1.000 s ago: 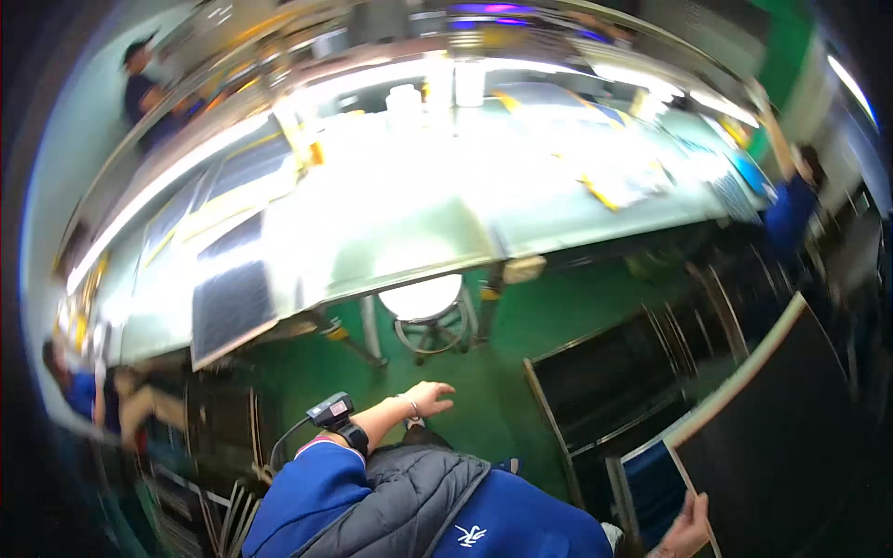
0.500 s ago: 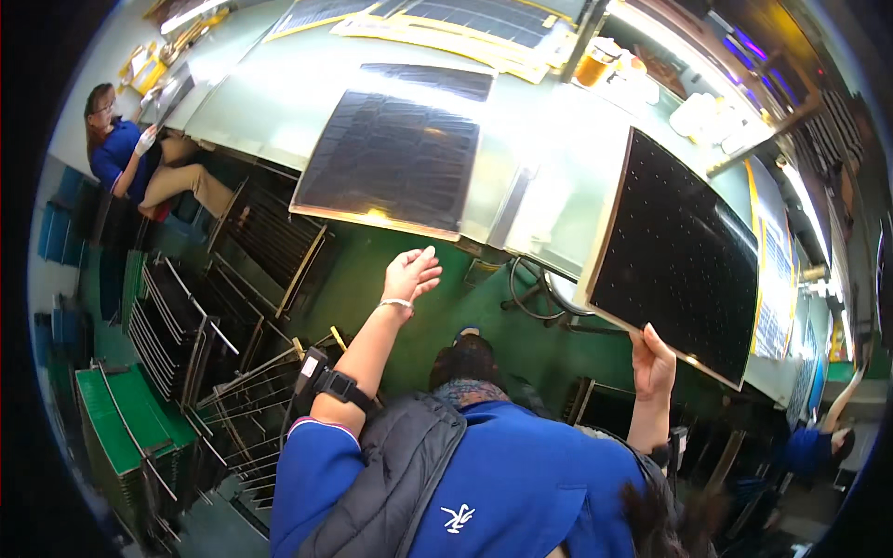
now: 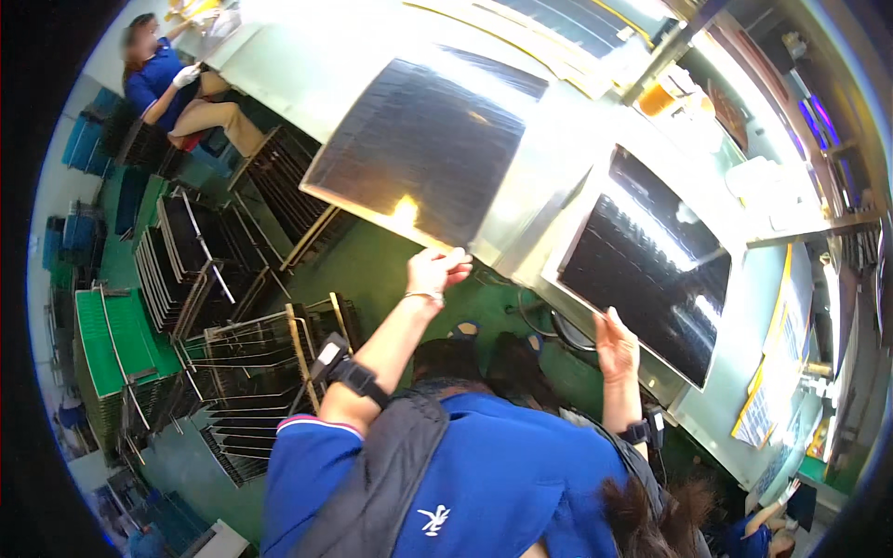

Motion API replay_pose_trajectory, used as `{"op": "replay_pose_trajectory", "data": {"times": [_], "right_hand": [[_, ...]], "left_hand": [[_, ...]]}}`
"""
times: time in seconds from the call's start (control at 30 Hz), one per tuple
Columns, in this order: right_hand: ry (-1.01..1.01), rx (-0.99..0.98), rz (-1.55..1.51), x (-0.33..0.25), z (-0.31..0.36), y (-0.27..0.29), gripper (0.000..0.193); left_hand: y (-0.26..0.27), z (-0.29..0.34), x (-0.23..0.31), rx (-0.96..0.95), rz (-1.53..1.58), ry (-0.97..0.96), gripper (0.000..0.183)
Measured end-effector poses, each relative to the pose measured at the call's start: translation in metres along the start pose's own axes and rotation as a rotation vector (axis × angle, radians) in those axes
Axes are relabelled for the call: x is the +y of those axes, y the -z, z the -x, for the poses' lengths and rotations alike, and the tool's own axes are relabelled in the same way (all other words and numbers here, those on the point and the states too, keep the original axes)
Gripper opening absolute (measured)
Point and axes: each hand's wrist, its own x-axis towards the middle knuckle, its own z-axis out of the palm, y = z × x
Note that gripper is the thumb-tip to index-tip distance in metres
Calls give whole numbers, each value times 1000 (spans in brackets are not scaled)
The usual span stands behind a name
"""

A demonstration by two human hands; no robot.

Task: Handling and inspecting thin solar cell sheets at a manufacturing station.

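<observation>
Two dark glossy rectangular panels lie on the pale worktable [image 3: 279, 93]. The left panel [image 3: 428, 139] reaches slightly over the table's near edge, and light glares off it. My left hand [image 3: 439, 273] is at its near right corner, fingers closed together on the edge. The right panel [image 3: 646, 265] has a pale border and lies at an angle on the table. Beside its near edge is my right hand [image 3: 617, 346], fingers stretched and partly apart, fingertips close to the border. Whether those fingertips touch the panel is hard to tell. Both wrists wear dark strapped devices.
Racks [image 3: 251, 363] of stacked dark sheets stand on the green floor at the left, near a green-topped stack [image 3: 121, 339]. A co-worker [image 3: 163, 88] sits at the far left. A metal post [image 3: 674, 46] rises behind the table. Blue-gridded sheets [image 3: 772, 372] lie far right.
The right panel, tilted up in my right hand before, now lies flatter on the table, and that hand has loosened. My left hand has moved from open air to the left panel's corner. The view has turned.
</observation>
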Motion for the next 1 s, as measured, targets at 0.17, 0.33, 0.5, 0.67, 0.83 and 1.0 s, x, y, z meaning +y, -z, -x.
{"op": "replay_pose_trajectory", "data": {"times": [0.17,0.33,0.5,0.67,0.83,1.0], "right_hand": [[-44,8,-42,-14,2,-19,13],[-88,6,-112,-15,0,-31,13],[-99,4,-136,-17,5,-29,11],[-286,61,-115,-10,32,-7,12],[-302,-25,-152,-12,66,9,16],[-306,-97,-166,3,78,22,16]], "left_hand": [[-19,35,10,-35,-124,-19,16],[-35,39,5,80,-177,-7,15],[-44,46,-3,167,-310,84,16],[-33,71,-17,102,-786,-271,15],[-89,33,10,-293,-1325,-1067,17],[-126,5,13,-538,-1474,-1303,42]]}}
